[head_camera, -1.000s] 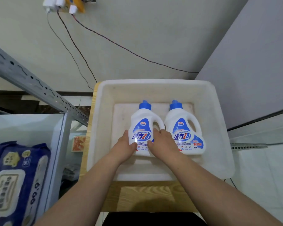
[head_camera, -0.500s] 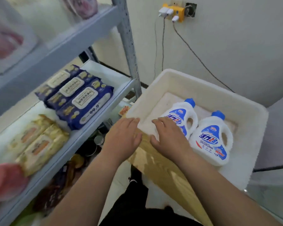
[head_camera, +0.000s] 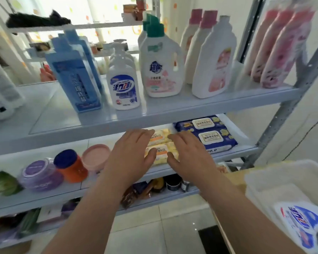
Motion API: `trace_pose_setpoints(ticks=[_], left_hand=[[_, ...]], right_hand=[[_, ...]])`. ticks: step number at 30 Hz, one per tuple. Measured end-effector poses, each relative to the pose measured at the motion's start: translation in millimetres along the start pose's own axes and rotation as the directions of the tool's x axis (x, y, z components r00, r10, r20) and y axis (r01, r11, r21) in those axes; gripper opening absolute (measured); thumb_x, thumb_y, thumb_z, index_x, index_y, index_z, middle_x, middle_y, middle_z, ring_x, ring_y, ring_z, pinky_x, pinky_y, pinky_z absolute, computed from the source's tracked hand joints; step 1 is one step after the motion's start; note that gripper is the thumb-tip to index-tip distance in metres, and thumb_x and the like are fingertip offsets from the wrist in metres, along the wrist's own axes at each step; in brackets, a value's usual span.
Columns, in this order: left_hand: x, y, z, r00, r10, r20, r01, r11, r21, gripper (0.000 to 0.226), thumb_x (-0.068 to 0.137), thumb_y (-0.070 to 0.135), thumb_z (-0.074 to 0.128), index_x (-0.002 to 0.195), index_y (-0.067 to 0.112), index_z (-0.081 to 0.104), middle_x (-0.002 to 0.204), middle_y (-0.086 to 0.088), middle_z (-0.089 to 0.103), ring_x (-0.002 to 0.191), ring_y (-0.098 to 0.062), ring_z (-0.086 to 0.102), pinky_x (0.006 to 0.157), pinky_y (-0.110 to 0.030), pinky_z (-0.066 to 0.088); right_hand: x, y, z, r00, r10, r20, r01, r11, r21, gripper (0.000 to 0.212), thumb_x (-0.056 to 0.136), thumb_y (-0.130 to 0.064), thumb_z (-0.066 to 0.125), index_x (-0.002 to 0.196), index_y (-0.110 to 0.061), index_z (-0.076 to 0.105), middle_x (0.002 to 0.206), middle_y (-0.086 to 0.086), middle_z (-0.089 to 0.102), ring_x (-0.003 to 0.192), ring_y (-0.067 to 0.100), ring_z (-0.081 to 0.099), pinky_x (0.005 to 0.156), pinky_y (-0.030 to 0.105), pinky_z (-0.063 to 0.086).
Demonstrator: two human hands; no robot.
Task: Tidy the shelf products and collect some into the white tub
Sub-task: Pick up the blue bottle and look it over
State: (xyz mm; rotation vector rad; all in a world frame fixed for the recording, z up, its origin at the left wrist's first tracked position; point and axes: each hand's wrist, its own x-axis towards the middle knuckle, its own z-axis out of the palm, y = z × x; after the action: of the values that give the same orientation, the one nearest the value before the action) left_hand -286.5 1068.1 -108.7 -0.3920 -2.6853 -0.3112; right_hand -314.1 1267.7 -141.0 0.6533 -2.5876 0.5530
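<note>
Both my hands are stretched out in front of the middle shelf [head_camera: 233, 153]. My left hand [head_camera: 130, 154] and my right hand [head_camera: 189, 154] hover with relaxed, spread fingers on either side of two yellow wipe packs [head_camera: 161, 143] lying there; neither hand grips anything. The white tub [head_camera: 261, 178] sits at the lower right on a wooden stand, with a white and blue detergent bottle [head_camera: 301, 222] lying inside it. Dark blue wipe packs [head_camera: 207, 132] lie right of the yellow ones.
The upper shelf [head_camera: 154, 110] carries a blue refill carton [head_camera: 75, 74], a pump bottle [head_camera: 123, 85], a green-capped detergent jug [head_camera: 162, 65], pink-capped bottles [head_camera: 215, 57] and pink pouches [head_camera: 275, 44]. Purple, orange [head_camera: 70, 167] and pink jars stand left on the middle shelf. A grey steel post [head_camera: 290, 101] rises at the right.
My hands left the bottle lying in the tub and swung left to the shelf. The view turned from the tub to the shelves, and both hands now hover by the yellow packs.
</note>
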Motion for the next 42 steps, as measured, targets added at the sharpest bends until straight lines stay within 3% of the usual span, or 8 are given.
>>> trace_pose_setpoints(ticks=[9,12,16,22,26,30,35,42], left_hand=[[-30.0,-153.4,-60.4,0.97,-0.169,-0.175,0.166,0.986,-0.028,0.048,0.089,0.034,0.055,0.129,0.01,0.063,0.122,-0.011,0.066,0.115,-0.032,0.058,0.102,-0.048,0.048],[-32.8,-192.4,-71.6,0.963,-0.215,-0.161,0.21,0.977,-0.044,0.051,0.087,0.021,0.069,0.135,0.008,0.059,0.128,-0.014,0.063,0.12,-0.036,0.055,0.105,-0.049,0.045],[-16.4,-222.7,-81.4,0.955,-0.284,-0.083,0.267,0.948,-0.17,0.065,0.093,0.031,0.065,0.151,0.017,0.039,0.146,-0.008,0.048,0.136,-0.029,0.042,0.112,-0.044,0.037],[51.6,-254.6,-84.3,0.889,-0.45,0.083,0.393,0.657,-0.644,0.102,0.079,0.04,0.084,0.157,0.029,0.018,0.155,-0.002,0.037,0.137,-0.018,0.042,0.109,-0.042,0.043],[86.1,-257.3,-79.5,0.894,-0.437,0.099,0.352,0.548,-0.759,0.106,0.077,0.029,0.088,0.157,0.026,0.018,0.151,-0.002,0.045,0.128,-0.015,0.048,0.102,-0.04,0.049],[100.3,-255.4,-67.4,0.892,-0.449,0.053,0.337,0.583,-0.739,0.098,0.072,0.029,0.091,0.148,0.028,0.029,0.138,0.002,0.055,0.116,-0.014,0.057,0.079,-0.022,0.055],[101.4,-248.1,-63.3,0.845,-0.535,0.007,0.395,0.615,-0.683,0.085,0.061,0.042,0.094,0.126,0.029,0.039,0.128,0.002,0.051,0.117,-0.018,0.056,0.098,-0.046,0.056],[63.2,-215.0,-72.9,0.819,-0.572,-0.04,0.407,0.629,-0.663,0.077,0.072,0.039,0.089,0.131,0.027,0.04,0.125,0.007,0.058,0.108,-0.011,0.059,0.08,-0.027,0.051]], right_hand=[[100.4,-138.4,56.0,0.99,-0.14,-0.032,0.142,0.988,0.067,0.047,0.089,-0.034,0.059,0.131,-0.014,0.061,0.126,0.007,0.061,0.121,0.025,0.053,0.103,0.04,0.046],[124.5,-166.0,70.9,0.99,-0.14,0.021,0.138,0.989,0.061,0.048,0.092,-0.031,0.063,0.138,-0.018,0.057,0.133,0.006,0.057,0.127,0.025,0.05,0.107,0.04,0.042],[147.7,-181.6,82.8,0.995,-0.097,0.038,0.095,0.995,0.038,0.045,0.093,-0.029,0.062,0.137,-0.017,0.057,0.132,0.007,0.057,0.124,0.026,0.051,0.106,0.041,0.044],[164.0,-185.7,87.5,0.996,-0.064,0.057,0.064,0.998,0.005,0.041,0.093,-0.032,0.061,0.132,-0.018,0.058,0.131,0.005,0.058,0.12,0.026,0.054,0.103,0.043,0.049],[167.9,-181.0,84.9,0.994,-0.073,0.078,0.075,0.997,-0.022,0.045,0.093,-0.033,0.059,0.135,-0.017,0.057,0.129,0.006,0.059,0.119,0.026,0.053,0.101,0.041,0.048],[168.1,-173.9,80.5,0.991,-0.088,0.101,0.091,0.996,-0.018,0.046,0.092,-0.031,0.059,0.135,-0.016,0.056,0.128,0.007,0.059,0.119,0.026,0.053,0.101,0.041,0.048],[164.7,-161.7,73.2,0.988,-0.108,0.107,0.107,0.994,0.009,0.047,0.091,-0.025,0.063,0.136,-0.013,0.058,0.126,0.009,0.061,0.118,0.027,0.054,0.101,0.041,0.047],[152.7,-140.0,55.1,0.979,-0.134,0.155,0.116,0.986,0.12,0.067,0.094,-0.028,0.062,0.155,-0.017,0.036,0.153,0.003,0.04,0.142,0.018,0.033,0.118,0.034,0.03]])
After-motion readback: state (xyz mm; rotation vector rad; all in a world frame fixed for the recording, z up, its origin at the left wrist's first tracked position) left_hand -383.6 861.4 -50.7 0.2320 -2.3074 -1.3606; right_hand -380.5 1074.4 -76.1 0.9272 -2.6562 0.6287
